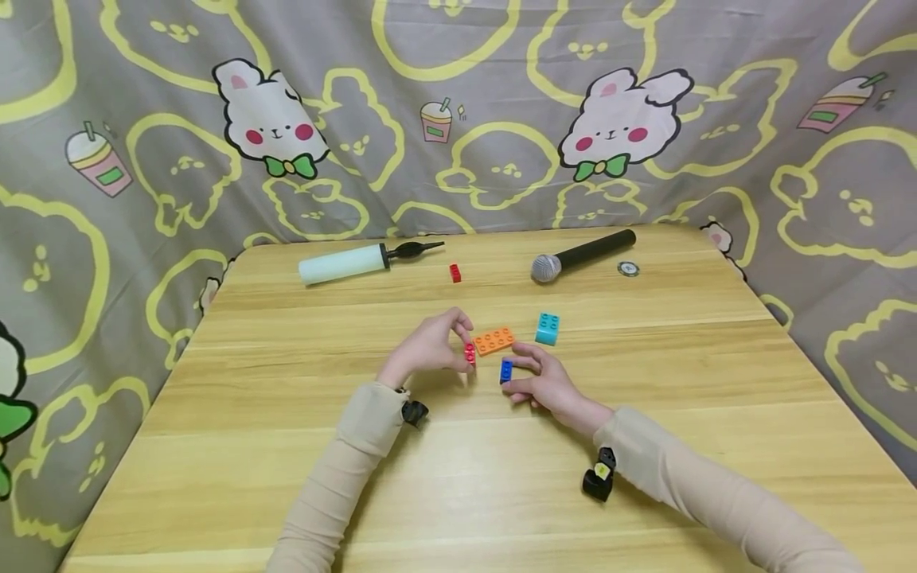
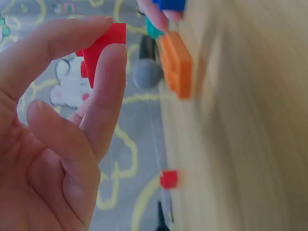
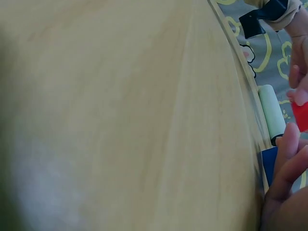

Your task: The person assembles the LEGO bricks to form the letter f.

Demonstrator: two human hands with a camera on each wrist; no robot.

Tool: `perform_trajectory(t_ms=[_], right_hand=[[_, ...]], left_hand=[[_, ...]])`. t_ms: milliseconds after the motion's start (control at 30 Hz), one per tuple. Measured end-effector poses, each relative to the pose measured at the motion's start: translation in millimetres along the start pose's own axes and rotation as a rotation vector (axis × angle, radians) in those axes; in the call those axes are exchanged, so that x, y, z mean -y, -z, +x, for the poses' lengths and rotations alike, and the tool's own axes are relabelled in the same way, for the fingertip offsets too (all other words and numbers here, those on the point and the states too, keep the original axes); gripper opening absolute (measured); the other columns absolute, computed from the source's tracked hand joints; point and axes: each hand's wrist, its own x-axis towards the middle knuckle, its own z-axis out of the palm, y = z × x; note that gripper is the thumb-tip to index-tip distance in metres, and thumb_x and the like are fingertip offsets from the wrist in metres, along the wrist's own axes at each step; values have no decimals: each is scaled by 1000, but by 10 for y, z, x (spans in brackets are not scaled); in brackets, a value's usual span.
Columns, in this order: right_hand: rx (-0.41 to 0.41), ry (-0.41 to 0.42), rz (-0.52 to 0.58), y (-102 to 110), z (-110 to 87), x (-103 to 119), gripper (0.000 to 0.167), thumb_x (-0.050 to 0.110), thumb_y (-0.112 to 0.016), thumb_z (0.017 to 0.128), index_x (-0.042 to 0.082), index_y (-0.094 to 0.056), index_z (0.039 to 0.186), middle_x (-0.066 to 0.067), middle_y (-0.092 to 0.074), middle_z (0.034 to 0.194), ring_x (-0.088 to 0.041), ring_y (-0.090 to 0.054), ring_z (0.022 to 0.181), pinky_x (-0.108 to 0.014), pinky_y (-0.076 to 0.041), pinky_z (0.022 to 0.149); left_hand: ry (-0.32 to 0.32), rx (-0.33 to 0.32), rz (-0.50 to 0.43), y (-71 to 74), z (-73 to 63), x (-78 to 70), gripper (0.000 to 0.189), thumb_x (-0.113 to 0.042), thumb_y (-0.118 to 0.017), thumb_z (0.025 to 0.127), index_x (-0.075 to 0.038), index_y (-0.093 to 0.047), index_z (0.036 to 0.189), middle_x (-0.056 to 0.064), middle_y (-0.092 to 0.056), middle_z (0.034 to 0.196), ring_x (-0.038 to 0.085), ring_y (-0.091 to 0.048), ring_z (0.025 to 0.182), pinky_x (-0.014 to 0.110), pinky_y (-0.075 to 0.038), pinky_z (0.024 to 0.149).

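Observation:
My left hand (image 1: 427,344) pinches a small red toy brick (image 1: 470,352) between its fingertips; in the left wrist view the red brick (image 2: 97,52) shows its studs pointing left, with the other fingers loosely bent below. A small blue brick (image 1: 506,371) is pinched by my right hand (image 1: 550,386), its two studs facing up in the head view. Between and just beyond the hands lies a flat orange brick (image 1: 494,341) with several studs on top. Behind the right hand sits a teal brick (image 1: 548,327). In the right wrist view, fingers partly cover the blue brick (image 3: 269,162).
Another red brick (image 1: 454,273) lies farther back on the wooden table (image 1: 458,493). At the back left is a pale hand pump (image 1: 344,264) with a black nozzle. A microphone (image 1: 583,256) and a round chip (image 1: 628,269) lie at the back right, before a patterned curtain (image 1: 501,207).

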Motion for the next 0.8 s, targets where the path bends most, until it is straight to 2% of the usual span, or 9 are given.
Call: perform_trajectory(t_ms=[167, 267, 500, 700, 800], right_hand=[[5, 10, -10, -4, 7, -10, 73, 0, -67, 85, 6, -30, 148, -19, -47, 142, -6, -63, 56, -18, -36, 43], [7, 13, -10, -4, 3, -14, 71, -1, -66, 86, 6, -31, 147, -20, -48, 141, -6, -63, 57, -18, -36, 43], [11, 40, 4, -2, 0, -12, 69, -2, -66, 85, 6, -34, 146, -21, -50, 138, -6, -63, 56, -17, -35, 42], [21, 36, 11, -8, -11, -12, 70, -3, -66, 84, 6, -33, 146, -21, -51, 137, -7, -63, 56, -17, -35, 42], [21, 36, 12, -8, -20, -12, 71, -3, -66, 84, 6, -33, 146, -21, -52, 137, -7, -63, 55, -17, -36, 42]], left_hand=[[-37, 30, 6, -106, 55, -149, 59, -4, -82, 68, -1, -52, 118, 7, -64, 105, 32, -59, 105, 44, -43, 95], [-56, 51, 40, -174, 97, -215, 58, -5, -82, 68, -1, -53, 118, 6, -65, 106, 29, -60, 104, 42, -44, 95], [-93, 47, 96, -274, 190, -322, 52, -3, -81, 67, -3, -57, 113, 5, -66, 101, 28, -62, 101, 39, -46, 92], [-54, 71, 123, -342, 254, -318, 52, -5, -83, 67, -9, -59, 113, 0, -68, 98, 24, -62, 103, 38, -43, 96], [-34, 77, 132, -364, 263, -309, 52, -5, -83, 67, -10, -60, 113, -1, -68, 98, 23, -62, 102, 37, -44, 94]])
